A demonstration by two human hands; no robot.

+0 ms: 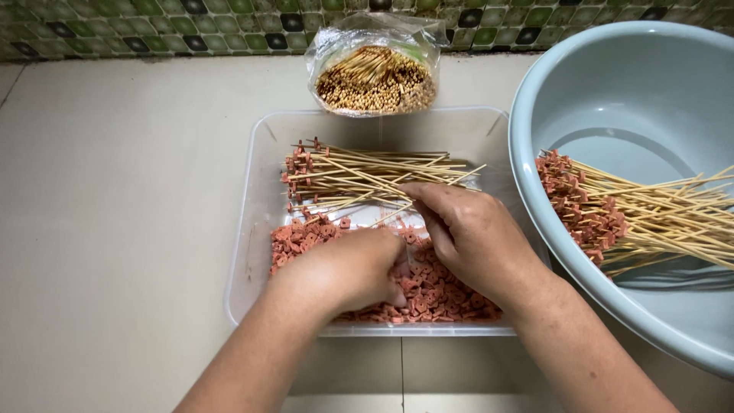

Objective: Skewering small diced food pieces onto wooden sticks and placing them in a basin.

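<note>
A clear plastic tray (260,153) holds a heap of small pink meat pieces (447,294) in its near half and a bundle of bamboo skewers (359,172) with pink pieces on their left ends in its far half. My left hand (340,268) rests knuckles-up on the pink pieces, fingers curled down into them. My right hand (470,233) is beside it, fingertips pinched at a thin skewer near the heap. What the left fingers hold is hidden.
A large pale blue basin (612,92) at the right contains many loaded skewers (634,214). A clear bag of bare skewers (375,73) stands behind the tray against a green tiled wall. Everything sits on beige floor tiles (115,229).
</note>
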